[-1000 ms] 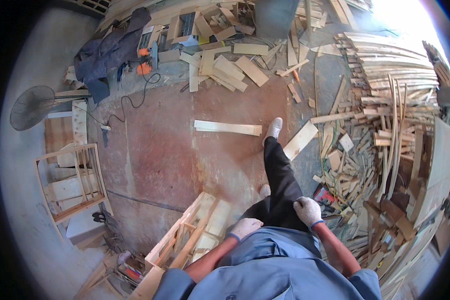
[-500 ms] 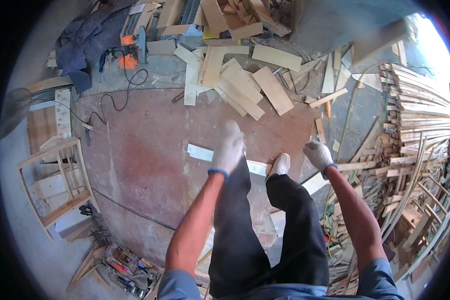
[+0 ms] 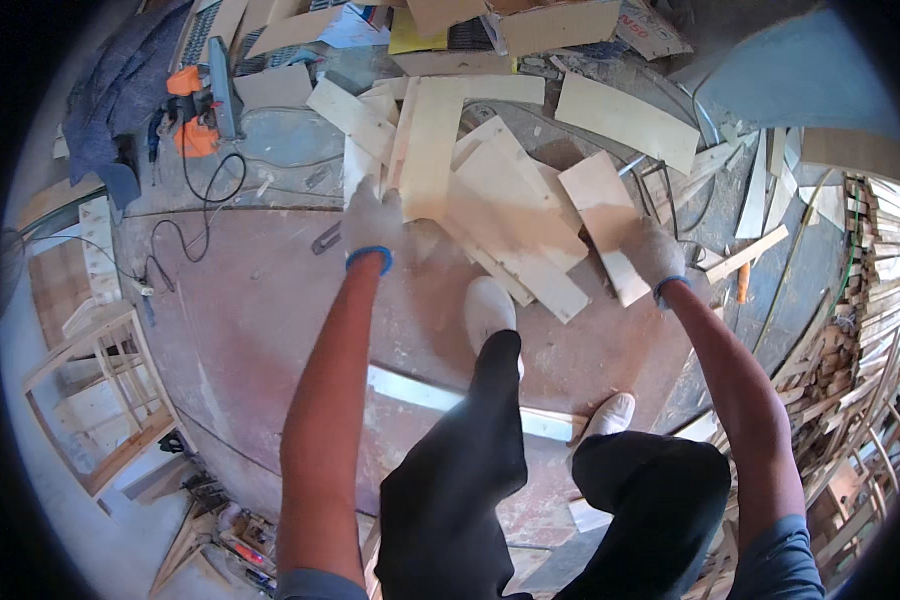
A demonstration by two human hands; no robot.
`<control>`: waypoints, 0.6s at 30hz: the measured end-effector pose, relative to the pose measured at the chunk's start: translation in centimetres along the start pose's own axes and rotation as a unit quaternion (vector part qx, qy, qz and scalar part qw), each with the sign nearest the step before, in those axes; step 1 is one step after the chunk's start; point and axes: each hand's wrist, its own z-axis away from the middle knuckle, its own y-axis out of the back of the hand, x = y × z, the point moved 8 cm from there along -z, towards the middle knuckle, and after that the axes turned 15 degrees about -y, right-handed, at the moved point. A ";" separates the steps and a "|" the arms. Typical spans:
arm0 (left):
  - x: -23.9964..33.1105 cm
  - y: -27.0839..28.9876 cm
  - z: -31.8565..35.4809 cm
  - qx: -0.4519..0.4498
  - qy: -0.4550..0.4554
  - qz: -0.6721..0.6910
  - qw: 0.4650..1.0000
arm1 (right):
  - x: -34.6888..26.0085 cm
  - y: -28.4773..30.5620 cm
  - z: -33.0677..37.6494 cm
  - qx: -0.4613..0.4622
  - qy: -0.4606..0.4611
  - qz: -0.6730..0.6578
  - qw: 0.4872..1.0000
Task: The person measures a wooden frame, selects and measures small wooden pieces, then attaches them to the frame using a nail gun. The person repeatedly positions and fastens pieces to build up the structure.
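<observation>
My left hand [image 3: 373,225], in a white glove with a blue cuff, reaches to the near left end of a heap of pale wooden boards [image 3: 432,150]. Its fingers look stretched and parted, with nothing seen in them. On the heap's right side, my gloved right hand [image 3: 655,252] is beside the lower part of a short flat board [image 3: 602,205]. Motion smears its fingers, so I cannot make out whether it touches or grips that board. Several overlapping planks [image 3: 525,215] lie between my hands.
My white shoe [image 3: 490,308] is just short of the heap. A white strip [image 3: 425,390] lies across the reddish floor behind it. An orange power tool [image 3: 198,138] with a black cord is at far left, a wooden frame [image 3: 80,400] at left. Stacked slats [image 3: 875,290] line the right.
Both hands have moved forward and apart, out to the board heap. I have stepped closer and bent down, so the boards look larger and the white strip is farther back.
</observation>
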 end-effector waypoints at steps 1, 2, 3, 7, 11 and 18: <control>0.4 -0.4 -1.2 -0.013 -0.004 0.013 1.000 | -0.3 -0.2 0.5 0.017 0.011 0.022 1.000; 0.8 -0.8 -2.6 -0.021 -0.011 0.026 0.999 | -0.2 -0.8 0.1 0.031 0.023 0.005 0.999; 1.1 -1.6 -3.5 -0.039 0.008 0.047 0.998 | 0.2 -1.5 -0.5 0.024 0.028 0.075 0.997; -2.9 -5.6 -2.6 -0.083 0.069 0.163 0.981 | -2.4 1.6 -1.1 -0.141 0.022 -0.090 0.986; -2.6 -6.1 1.2 -0.094 0.115 0.431 0.890 | -8.3 10.0 -3.7 -0.043 0.141 0.027 0.989; -8.4 -5.8 10.5 -0.256 0.040 0.340 0.904 | -10.6 12.8 -15.8 0.064 0.207 0.051 0.975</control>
